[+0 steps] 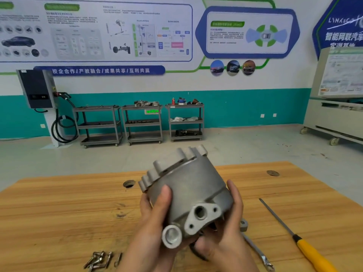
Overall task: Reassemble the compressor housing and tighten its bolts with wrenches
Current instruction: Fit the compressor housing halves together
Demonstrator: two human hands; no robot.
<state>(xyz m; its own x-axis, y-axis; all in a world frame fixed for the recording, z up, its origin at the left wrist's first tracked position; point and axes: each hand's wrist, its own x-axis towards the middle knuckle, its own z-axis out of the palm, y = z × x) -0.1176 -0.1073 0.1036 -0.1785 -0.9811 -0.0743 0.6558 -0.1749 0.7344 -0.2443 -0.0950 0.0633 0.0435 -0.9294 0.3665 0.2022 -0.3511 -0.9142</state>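
A grey cast-metal compressor housing [188,185] is lifted above the wooden table [59,209], tilted with its lugged flange pointing away and its port flange facing me. My left hand [155,209] grips its left side, thumb on top. My right hand [229,228] holds its right side and underside, fingers curled around it. Several loose bolts [100,261] lie on the table at the lower left. A wrench [259,254] lies on the table under my right hand, partly hidden. A dark part below the housing is mostly hidden by my hands.
A screwdriver with a yellow handle [306,246] lies at the right of the table. Two round holes [128,183] [272,173] are in the tabletop. Three grey tool carts [143,122] stand against the far wall, a charger unit [37,89] to their left.
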